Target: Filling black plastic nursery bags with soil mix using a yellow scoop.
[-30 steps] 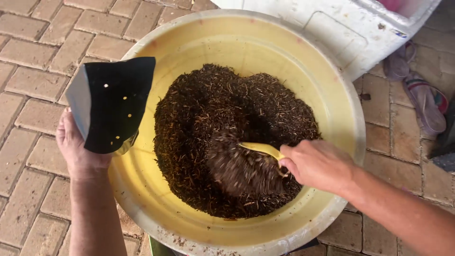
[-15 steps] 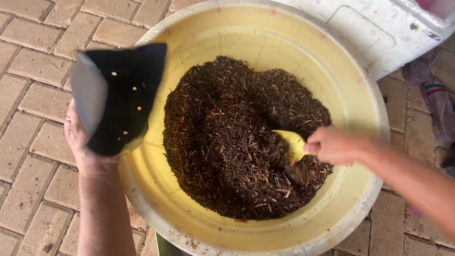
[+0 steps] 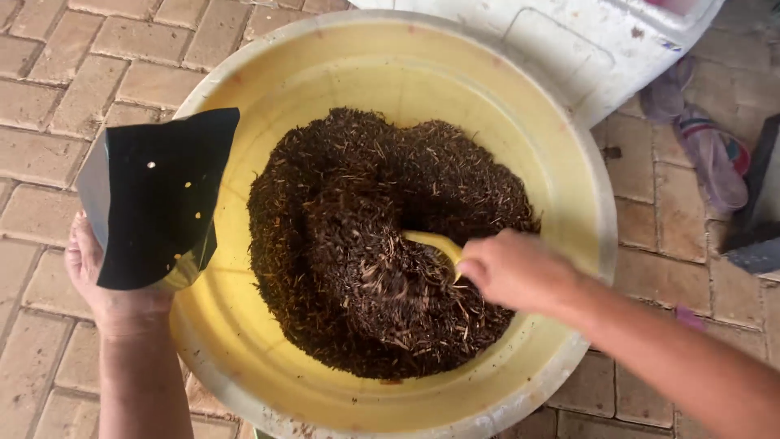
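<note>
A big round yellow basin [image 3: 244,341] holds a heap of dark brown fibrous soil mix [image 3: 366,211]. My right hand [image 3: 508,268] grips a small yellow scoop [image 3: 432,242] whose blade is pushed into the heap near its middle. My left hand [image 3: 101,284] holds a black plastic grow bag [image 3: 158,195] with small punched holes, open end tilted up, just left of the basin's rim.
Brick paving [image 3: 49,97] surrounds the basin. A white plastic container [image 3: 561,49] lies against the basin's far right rim. A pair of sandals [image 3: 707,146] sits on the bricks at the right, with a dark object [image 3: 756,211] at the right edge.
My right hand pulled the scoop out to the right side of the heap, then drove it back into the middle. The bag in my left hand stayed beside the rim.
</note>
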